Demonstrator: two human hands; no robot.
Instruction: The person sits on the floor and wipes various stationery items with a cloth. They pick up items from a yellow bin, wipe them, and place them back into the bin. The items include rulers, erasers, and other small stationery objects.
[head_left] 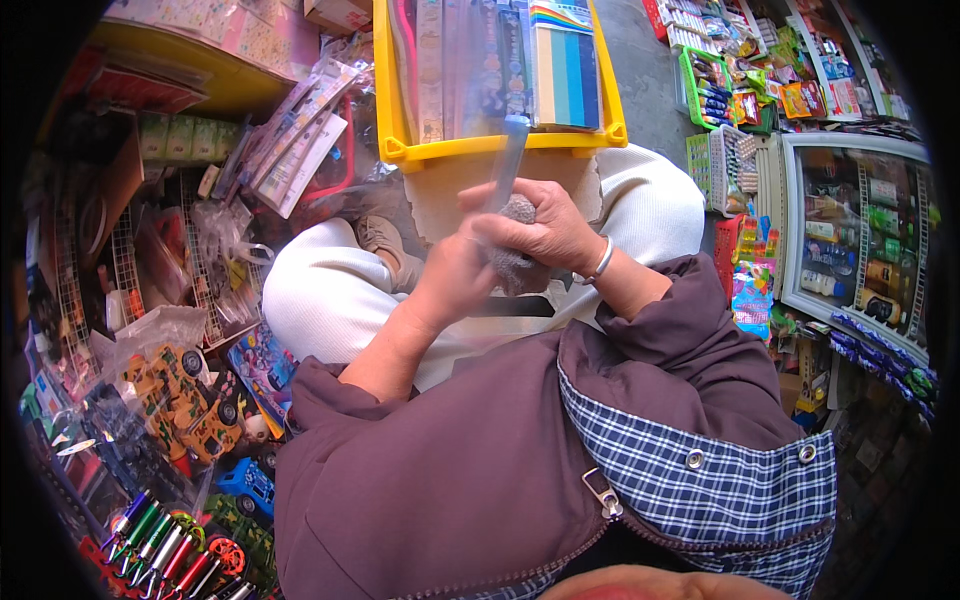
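In front of my lap both hands are close together around a clear, flat, ruler-like strip (510, 160) that points up toward a yellow basket (500, 147). My right hand (560, 232), with a bracelet at its wrist, is closed on a bunched grey cloth (517, 209). More of the cloth hangs below the fingers. Smeared by motion, my left hand (450, 270) appears closed round the strip's lower end, whose tip is hidden. Inside the basket stand long packaged items, among them a pack with cream and blue stripes (566, 75).
Stacked flat packages (295, 150) and wire racks crowd the left. Below them lie a camouflage toy truck (185, 400), a small blue toy car (247, 485) and several colourful metallic pens (150, 535). To the right are a green basket (706, 88) and a glass-fronted drinks cabinet (860, 235).
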